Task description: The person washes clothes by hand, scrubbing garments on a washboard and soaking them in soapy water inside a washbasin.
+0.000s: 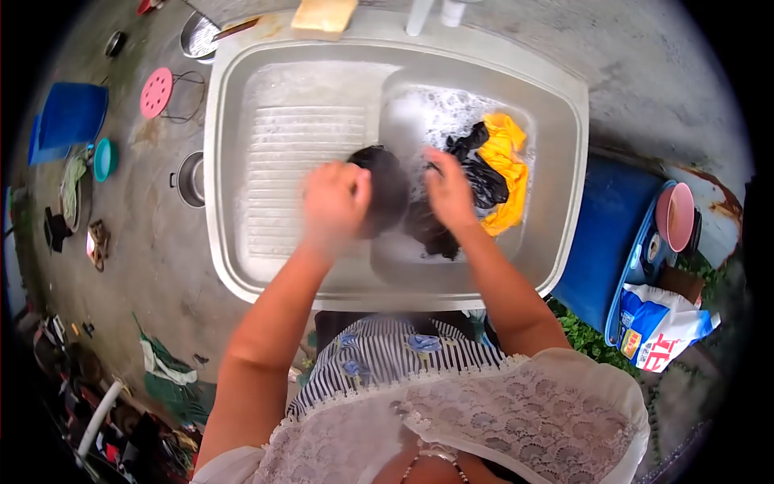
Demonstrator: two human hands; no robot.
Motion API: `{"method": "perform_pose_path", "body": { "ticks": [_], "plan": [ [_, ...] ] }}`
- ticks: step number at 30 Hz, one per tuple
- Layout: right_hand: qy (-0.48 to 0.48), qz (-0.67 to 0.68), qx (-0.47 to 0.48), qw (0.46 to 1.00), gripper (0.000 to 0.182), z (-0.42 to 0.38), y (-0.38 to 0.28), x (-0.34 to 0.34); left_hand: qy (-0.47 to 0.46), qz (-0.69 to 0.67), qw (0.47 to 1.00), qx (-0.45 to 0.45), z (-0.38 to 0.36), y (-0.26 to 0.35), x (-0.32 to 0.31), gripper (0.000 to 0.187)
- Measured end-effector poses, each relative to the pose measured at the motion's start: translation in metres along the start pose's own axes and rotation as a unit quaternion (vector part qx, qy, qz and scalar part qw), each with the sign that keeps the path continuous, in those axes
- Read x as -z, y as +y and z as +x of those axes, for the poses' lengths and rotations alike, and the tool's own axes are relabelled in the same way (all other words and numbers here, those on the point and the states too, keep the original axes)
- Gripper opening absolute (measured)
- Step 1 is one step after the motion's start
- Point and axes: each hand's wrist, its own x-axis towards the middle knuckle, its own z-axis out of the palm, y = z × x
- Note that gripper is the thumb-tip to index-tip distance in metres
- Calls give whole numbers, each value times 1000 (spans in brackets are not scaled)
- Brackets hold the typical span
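Observation:
A dark, wet cloth (382,192) spans the edge between the washboard and the basin of the sink (572,194), blurred by motion. My left hand (334,198) is closed in a fist on its left side, over the ridges. To the right, my right hand (450,192) has curled fingers with dark fabric between them and below the palm; its grip is partly blurred. Just beyond this hand lie a crumpled black garment (488,181) and a yellow garment (506,173), in foamy water (439,109).
A sponge-like yellow block (324,16) sits on the sink's back rim near the white tap (419,16). Left on the floor are a metal pot (191,179), a pink stool (156,93) and a teal basin (105,160). A blue barrel (601,234) and a detergent bag (661,327) stand right.

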Motion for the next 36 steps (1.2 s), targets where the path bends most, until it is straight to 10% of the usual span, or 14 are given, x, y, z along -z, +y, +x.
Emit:
{"method": "perform_pose_path", "body": {
  "ticks": [3, 6, 9, 11, 15, 16, 19, 24, 27, 29, 32, 36],
  "plan": [
    [145, -288, -104, 941, 51, -16, 104, 76, -95, 10, 991, -89, -8, 39, -36, 9],
    [176, -230, -257, 922, 58, -17, 175, 104, -244, 22, 958, -147, -33, 52, -88, 15],
    [73, -370, -298, 877, 63, -2, 140, 59, -340, 48, 928, -142, -63, 46, -119, 37],
    [14, -303, -103, 947, 64, -13, 146, 41, -376, 26, 919, -116, -57, 45, -120, 38],
    [-108, -164, -136, 971, 54, -7, 161, 73, -441, -69, 893, -53, -49, 29, -107, 39],
    [-106, -73, -293, 948, 40, 7, 152, 88, -438, -65, 895, -55, -47, 28, -101, 39],
    [-21, 212, -338, 917, 32, 32, 102, 117, -406, -87, 909, -26, -40, 21, -85, 38],
    [103, 509, -222, 825, 26, 41, -50, 174, -343, -207, 907, 127, -30, 32, -74, 39],
    [22, 586, -143, 797, 28, 53, -42, 198, -294, -285, 895, 176, -22, 39, -81, 39],
    [4, 553, -141, 821, 25, 66, -9, 205, -286, -318, 883, 195, -17, 40, -85, 39],
    [-74, 34, -214, 973, 29, 78, 64, 198, -254, -329, 889, 193, -13, 38, -83, 37],
    [-137, -444, -97, 880, 42, 78, 143, 143, -273, -279, 903, 177, -16, 27, -72, 36]
  ]
}}
